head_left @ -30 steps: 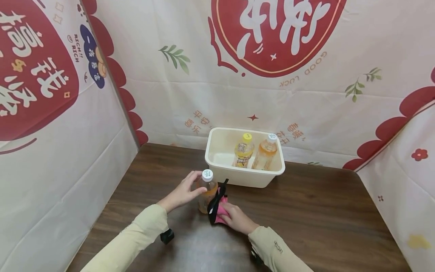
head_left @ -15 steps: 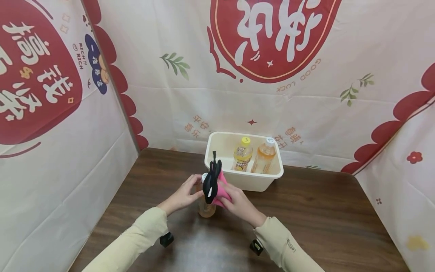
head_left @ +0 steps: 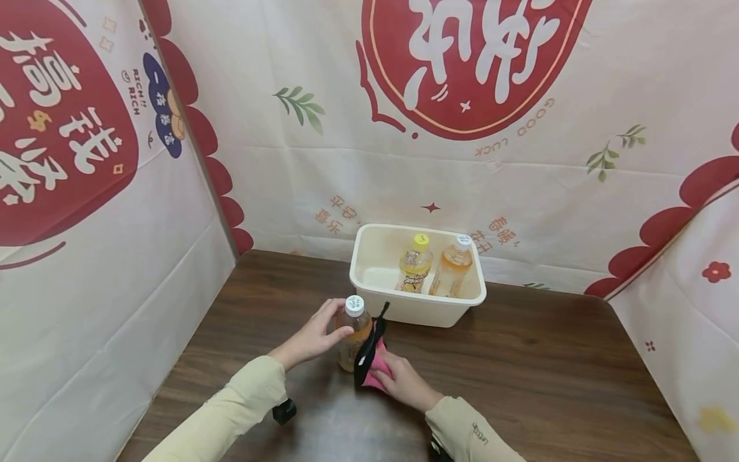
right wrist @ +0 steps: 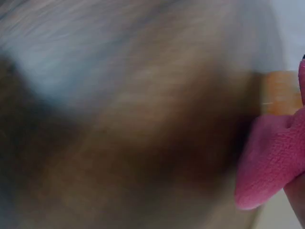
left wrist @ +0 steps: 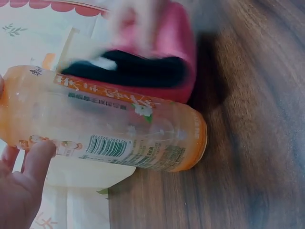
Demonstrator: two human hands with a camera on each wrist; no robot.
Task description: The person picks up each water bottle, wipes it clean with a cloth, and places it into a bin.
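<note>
In the head view my left hand (head_left: 314,335) grips an upright bottle of orange drink (head_left: 349,346) around its upper part, just below the white cap. The left wrist view shows the printed label and barcode of this bottle (left wrist: 119,124), with my thumb on its side. My right hand (head_left: 404,382) holds a bunched pink cloth (head_left: 378,371) with a black part and a black loop. That cloth is at the bottle's right side; its black part is blurred in the left wrist view. A plush corner of the pink cloth (right wrist: 271,157) shows in the right wrist view.
Behind the bottle stands a cream plastic bin (head_left: 416,314). In its right half are a yellow-capped bottle (head_left: 416,266) and a white-capped bottle (head_left: 452,273). The brown wooden table (head_left: 543,359) is bordered by printed fabric walls (head_left: 277,173).
The right hand rose with the cloth to the bottle's top, hiding most of the cap, then came back down along its right side. The left hand stays on the bottle.
</note>
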